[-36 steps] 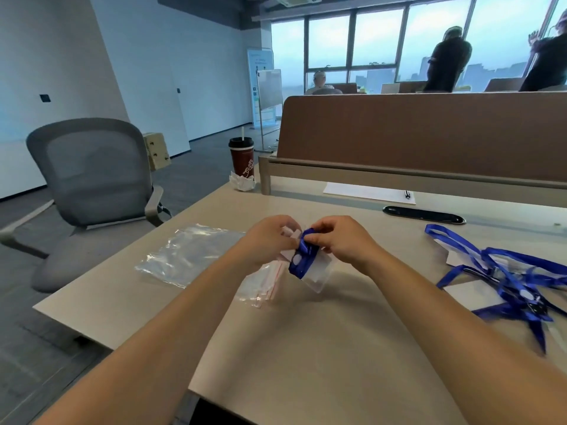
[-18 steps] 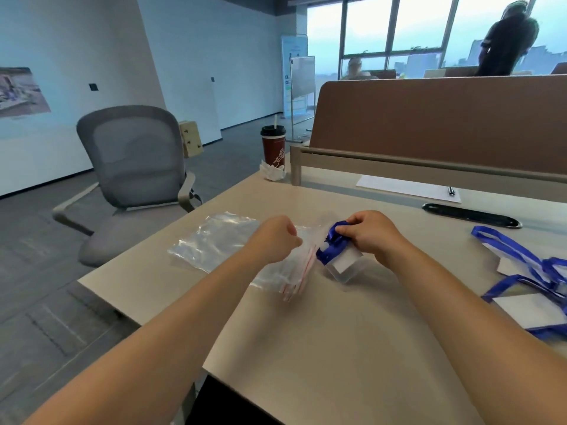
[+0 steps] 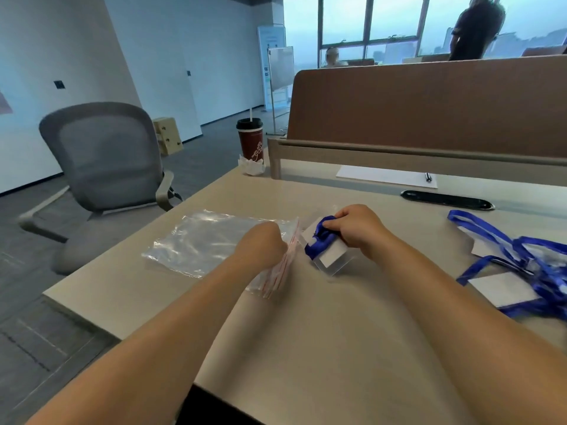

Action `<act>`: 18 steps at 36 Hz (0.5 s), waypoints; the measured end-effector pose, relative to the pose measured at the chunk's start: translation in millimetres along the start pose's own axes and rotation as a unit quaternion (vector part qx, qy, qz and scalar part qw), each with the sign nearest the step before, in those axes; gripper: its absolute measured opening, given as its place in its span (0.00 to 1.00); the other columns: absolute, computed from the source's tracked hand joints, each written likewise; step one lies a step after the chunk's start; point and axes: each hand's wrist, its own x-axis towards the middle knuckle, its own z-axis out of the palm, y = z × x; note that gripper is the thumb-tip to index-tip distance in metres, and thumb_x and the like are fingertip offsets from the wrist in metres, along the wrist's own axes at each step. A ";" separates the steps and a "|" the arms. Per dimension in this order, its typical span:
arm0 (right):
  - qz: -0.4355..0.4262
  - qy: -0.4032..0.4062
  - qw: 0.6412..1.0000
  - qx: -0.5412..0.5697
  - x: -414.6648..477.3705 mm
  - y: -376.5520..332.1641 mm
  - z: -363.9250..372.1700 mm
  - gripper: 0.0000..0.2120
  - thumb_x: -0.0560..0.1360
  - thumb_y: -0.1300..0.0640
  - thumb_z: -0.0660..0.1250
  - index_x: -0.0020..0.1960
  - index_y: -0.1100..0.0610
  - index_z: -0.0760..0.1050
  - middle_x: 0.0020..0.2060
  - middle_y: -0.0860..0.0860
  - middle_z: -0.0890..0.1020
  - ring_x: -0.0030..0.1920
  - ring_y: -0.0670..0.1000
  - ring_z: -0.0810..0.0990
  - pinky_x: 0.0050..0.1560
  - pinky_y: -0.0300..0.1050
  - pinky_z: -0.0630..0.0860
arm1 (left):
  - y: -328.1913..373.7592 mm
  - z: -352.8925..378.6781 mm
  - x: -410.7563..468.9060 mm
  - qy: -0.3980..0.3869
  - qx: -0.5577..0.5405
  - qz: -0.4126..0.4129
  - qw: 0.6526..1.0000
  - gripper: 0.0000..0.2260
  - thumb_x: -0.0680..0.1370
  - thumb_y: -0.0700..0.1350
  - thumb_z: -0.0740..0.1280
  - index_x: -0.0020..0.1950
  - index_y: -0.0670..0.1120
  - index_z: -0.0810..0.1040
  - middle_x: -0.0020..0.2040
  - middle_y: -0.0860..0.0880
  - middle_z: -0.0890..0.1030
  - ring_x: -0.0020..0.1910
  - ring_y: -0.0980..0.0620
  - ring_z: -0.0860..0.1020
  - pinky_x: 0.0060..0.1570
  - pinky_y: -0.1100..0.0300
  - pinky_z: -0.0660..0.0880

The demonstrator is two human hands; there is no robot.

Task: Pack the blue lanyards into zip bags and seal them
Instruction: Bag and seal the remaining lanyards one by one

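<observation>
My right hand [image 3: 357, 231] grips a bunched blue lanyard [image 3: 319, 244], its length running from my fingertips toward me, white badge card [image 3: 333, 255] beneath. My curled left hand [image 3: 260, 244] pinches a zip bag [image 3: 277, 271], red-striped mouth facing the lanyard.

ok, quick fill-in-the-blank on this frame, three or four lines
The lanyard gripped by the right hand is ____.
The left hand holds the zip bags at their ____-striped openings.
The paper cup stands at the desk's far ____ corner.
The loose lanyards lie to the ____ of both hands.
Missing: blue; red; left; right.
</observation>
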 end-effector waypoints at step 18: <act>0.015 0.015 0.997 0.080 -8.6 0.5 -32.6 0.07 0.74 0.58 0.74 0.40 0.58 0.79 0.41 0.58 0.83 0.42 0.56 0.81 0.49 0.53 0.80 | 23.1 -24.8 -0.1 0.071 -0.063 0.027 0.995 0.06 0.79 0.39 0.65 0.49 0.43 0.82 0.42 0.46 0.80 0.38 0.49 0.77 0.40 0.58 0.73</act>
